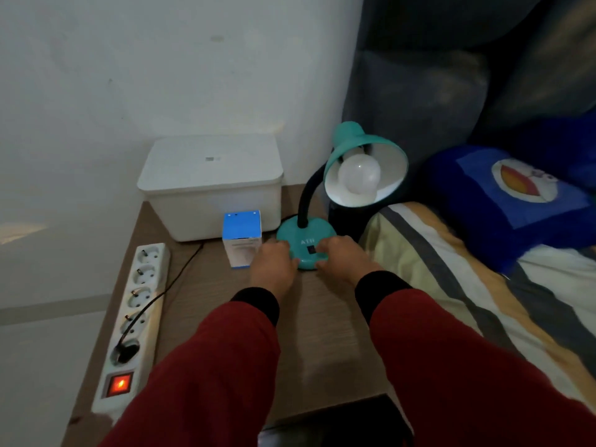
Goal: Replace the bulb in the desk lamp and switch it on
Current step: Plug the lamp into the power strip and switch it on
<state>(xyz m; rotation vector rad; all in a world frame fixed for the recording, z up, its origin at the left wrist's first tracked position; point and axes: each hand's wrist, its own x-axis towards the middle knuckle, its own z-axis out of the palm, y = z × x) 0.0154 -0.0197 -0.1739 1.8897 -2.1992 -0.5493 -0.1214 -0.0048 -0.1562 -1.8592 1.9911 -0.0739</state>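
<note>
Here, along the worktop's (322, 333) left edge, a white power strip (135, 317) lies lengthwise, its red switch (118, 384) glowing at the near end and one black plug (126, 351) seated just above it. At about eleven o'clock from the hands a white lidded box (213, 185) fills the back corner against the wall, and a small blue-and-white carton (242, 240) stands upright just in front of it. The bare middle of the worktop, between the strip and the bed (467, 285), is taken up by two red sleeves.

The left hand (274, 262) rests with curled fingers on the left rim of the teal lamp base (306, 243), close beside the carton. The right hand (342, 256) is loosely bent over the base's right side, fingertips near the dark switch (311, 249); whether they press it I cannot tell. Neither hand carries anything.

At one o'clock the lamp shade (364, 162) tips toward the viewer, a white bulb (359, 175) seated inside, unlit. The striped bed lies just right of the worktop's edge.
</note>
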